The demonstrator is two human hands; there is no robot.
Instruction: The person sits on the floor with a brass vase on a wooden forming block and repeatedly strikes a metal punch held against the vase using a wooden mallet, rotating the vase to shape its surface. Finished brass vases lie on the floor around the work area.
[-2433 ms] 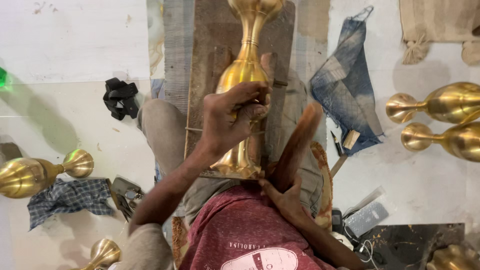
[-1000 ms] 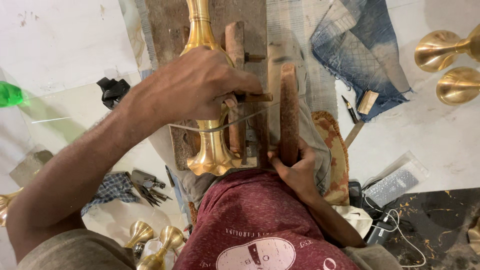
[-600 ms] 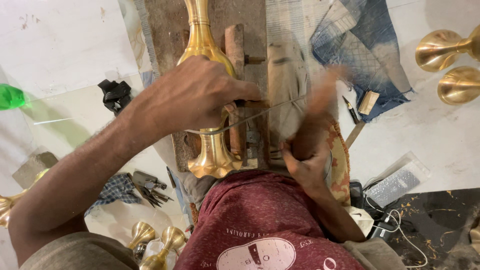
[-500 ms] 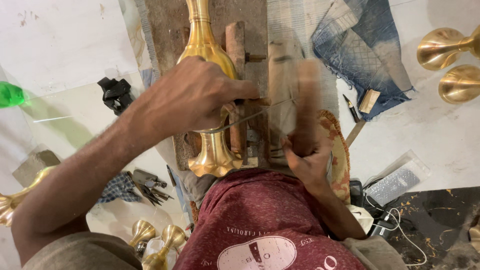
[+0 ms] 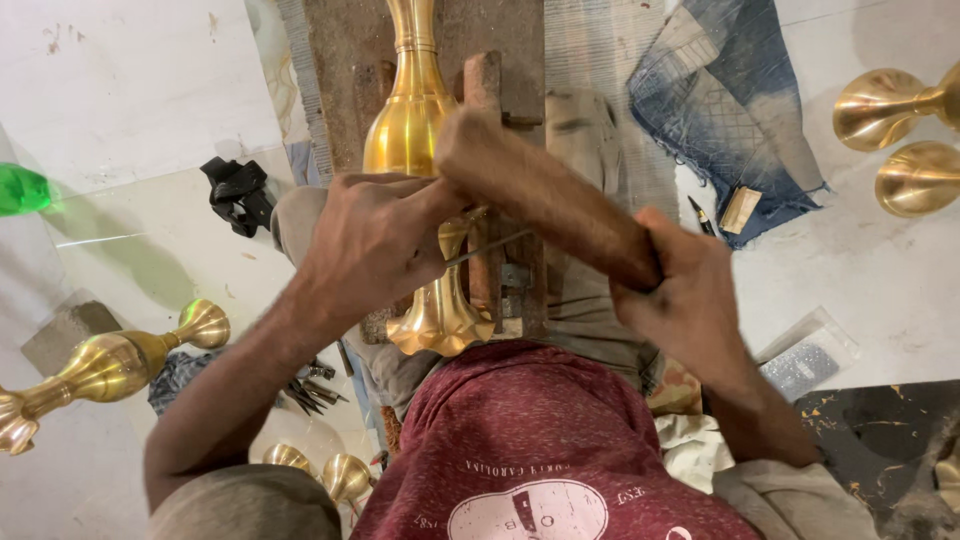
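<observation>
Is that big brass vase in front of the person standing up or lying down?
Lying down. The brass vase stretches lengthwise along the wooden board, flared foot toward the person, with the left hand pressing on its middle.

A pale, stained floor point(image 5: 150, 90) carries everything. At the left edge lies a green bottle point(image 5: 20, 188), with a black cloth bundle point(image 5: 236, 192) beside it and a brass vase point(image 5: 95, 368) on its side lower left. A blue rag point(image 5: 730, 110) lies upper right, two brass pieces point(image 5: 905, 130) at the right edge.
</observation>
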